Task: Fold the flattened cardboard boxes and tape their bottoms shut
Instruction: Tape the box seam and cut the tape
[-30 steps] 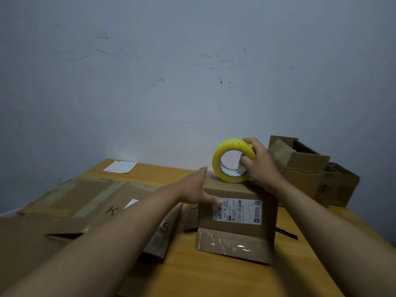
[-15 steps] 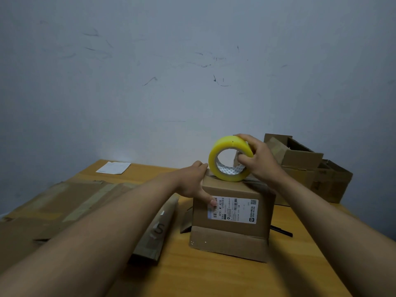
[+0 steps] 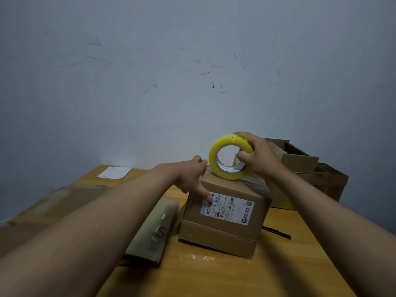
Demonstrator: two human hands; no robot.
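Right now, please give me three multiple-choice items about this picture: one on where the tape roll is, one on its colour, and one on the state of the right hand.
1. Where is the tape roll?
A. on top of the cardboard box
B. lying on the table
C. on the flattened cardboard

2. What colour is the tape roll?
A. blue
B. yellow
C. red

3. What is the state of the right hand?
A. open above the table
B. flat on the paper sheet
C. closed on the tape roll

Answers:
1. A, as the roll stands on edge on the top face of the cardboard box.
2. B, as its rim is clearly yellow.
3. C, as the fingers wrap over the rim and the thumb enters the core, while the left hand steadies the box.
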